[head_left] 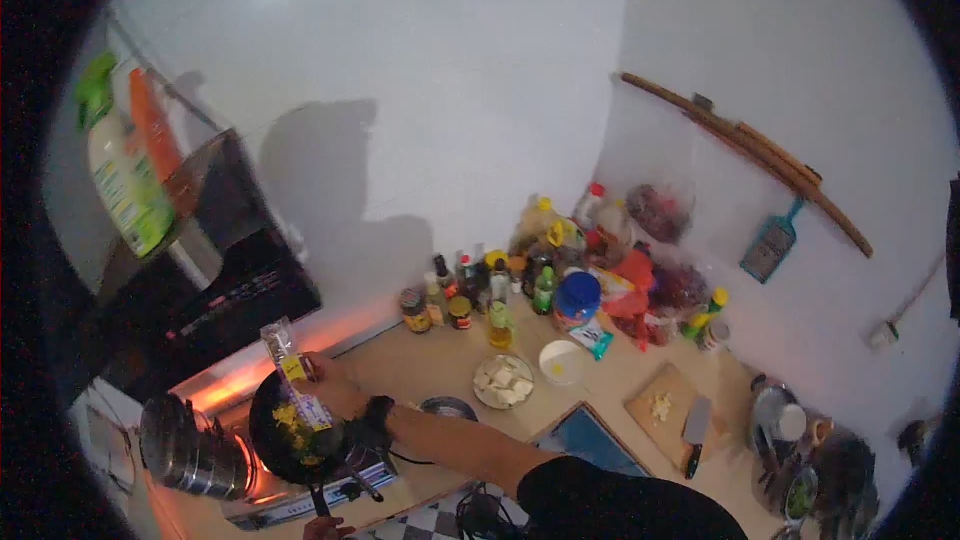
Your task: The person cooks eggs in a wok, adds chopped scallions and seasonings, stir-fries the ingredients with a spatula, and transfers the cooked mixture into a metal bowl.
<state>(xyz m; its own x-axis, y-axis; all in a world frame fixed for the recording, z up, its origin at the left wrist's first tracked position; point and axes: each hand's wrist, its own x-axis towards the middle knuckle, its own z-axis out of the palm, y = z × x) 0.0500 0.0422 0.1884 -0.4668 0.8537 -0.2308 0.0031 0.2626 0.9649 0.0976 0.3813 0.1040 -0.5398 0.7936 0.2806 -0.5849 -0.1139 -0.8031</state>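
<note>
Head view: toward half past seven, I see the right hand (330, 387), its grip pinching a packet (294, 368) over the pan (264, 420), where yellow food (290, 430) lies. Toward seven, the left hand (328, 530), partly cut off, curls round the pan's handle (318, 498). Across the tabletop (440, 360), a plate (478, 392) of white chunks sits at six, a board (645, 403) bearing a knife (695, 428) at half past four.

You have a cutting board (682, 388) with a knife (697, 425) lying on it. On the wall above the board, you see a teal grater (772, 243) and a long brown bar (745, 152). Beyond the board, to its left, you find a blue-lidded tub (577, 298) and a green bottle (544, 294).
</note>
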